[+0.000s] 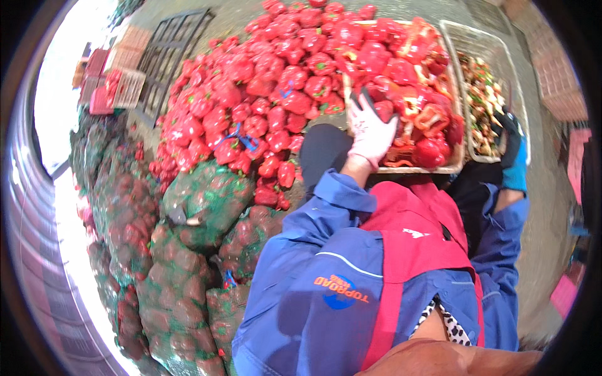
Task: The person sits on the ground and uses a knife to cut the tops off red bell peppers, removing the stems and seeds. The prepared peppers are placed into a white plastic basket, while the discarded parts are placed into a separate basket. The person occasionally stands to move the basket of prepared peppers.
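Note:
My left hand [373, 127], in a pale pink glove with dark fingertips, is at the left part of a crate [454, 167] filled with cut and whole red bell peppers. Its fingers lie around a red pepper piece [384, 110]. My right hand [511, 138], in a blue and black glove, is over the right side of a second crate [523, 101] holding pepper cores and scraps [482, 101]. A thin dark object, perhaps a knife, rises by its fingers; the grip is not clear. A big heap of whole red bell peppers [254, 89] lies left of the first crate.
Green mesh sacks [207, 202] full of peppers stand at the lower left. A dark slatted pallet [171, 51] and stacked light crates [129, 44] are at the upper left. More crates [555, 75] line the right edge. My knees are beside and below the crates.

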`<state>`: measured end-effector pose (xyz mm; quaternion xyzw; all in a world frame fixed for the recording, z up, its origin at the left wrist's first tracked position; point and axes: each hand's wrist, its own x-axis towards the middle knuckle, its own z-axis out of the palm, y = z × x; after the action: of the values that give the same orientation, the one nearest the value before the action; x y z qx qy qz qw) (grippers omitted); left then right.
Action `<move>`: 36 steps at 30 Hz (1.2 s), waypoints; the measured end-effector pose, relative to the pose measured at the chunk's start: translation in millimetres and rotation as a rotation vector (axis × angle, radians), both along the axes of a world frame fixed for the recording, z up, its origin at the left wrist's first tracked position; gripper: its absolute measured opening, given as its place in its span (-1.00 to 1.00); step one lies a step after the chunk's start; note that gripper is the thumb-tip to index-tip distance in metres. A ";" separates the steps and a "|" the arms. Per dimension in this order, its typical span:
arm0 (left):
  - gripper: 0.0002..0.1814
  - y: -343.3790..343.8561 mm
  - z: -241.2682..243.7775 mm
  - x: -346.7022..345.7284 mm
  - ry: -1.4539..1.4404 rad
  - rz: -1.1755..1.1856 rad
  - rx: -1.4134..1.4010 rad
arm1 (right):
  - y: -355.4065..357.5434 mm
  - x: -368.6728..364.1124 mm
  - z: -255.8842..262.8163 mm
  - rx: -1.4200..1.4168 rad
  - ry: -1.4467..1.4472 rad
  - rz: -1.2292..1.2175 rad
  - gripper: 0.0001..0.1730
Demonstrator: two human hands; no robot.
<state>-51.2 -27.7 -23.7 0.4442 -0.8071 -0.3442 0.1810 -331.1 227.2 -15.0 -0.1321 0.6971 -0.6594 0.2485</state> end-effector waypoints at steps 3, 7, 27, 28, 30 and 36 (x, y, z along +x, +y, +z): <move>-0.25 -14.7 49.3 20.8 0.720 -0.037 0.128 | 19.2 -12.7 -6.9 0.171 0.285 0.105 -0.49; -0.57 -84.3 44.5 118.2 0.864 0.338 0.153 | 40.0 -31.9 -22.2 -0.165 0.105 0.033 -0.54; 0.09 -273.8 -150.3 387.4 -0.876 0.874 -0.151 | 4.3 -16.2 9.0 0.096 -0.173 -0.060 -0.40; 0.07 -280.8 -159.3 396.8 -0.937 0.848 -0.124 | -3.6 -8.8 12.0 0.117 -0.156 -0.085 -0.41; 0.04 -288.4 -163.6 395.1 -0.972 0.797 -0.068 | -14.3 6.5 22.8 0.149 -0.119 -0.096 -0.40; -0.06 -282.0 -155.7 394.0 -0.356 0.790 0.190 | -17.0 16.6 29.6 0.053 -0.097 -0.058 -0.44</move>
<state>342.8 -309.7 -179.5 0.7855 -0.5588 -0.2395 0.1153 -314.6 210.1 14.6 -0.0732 0.7051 -0.6531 0.2664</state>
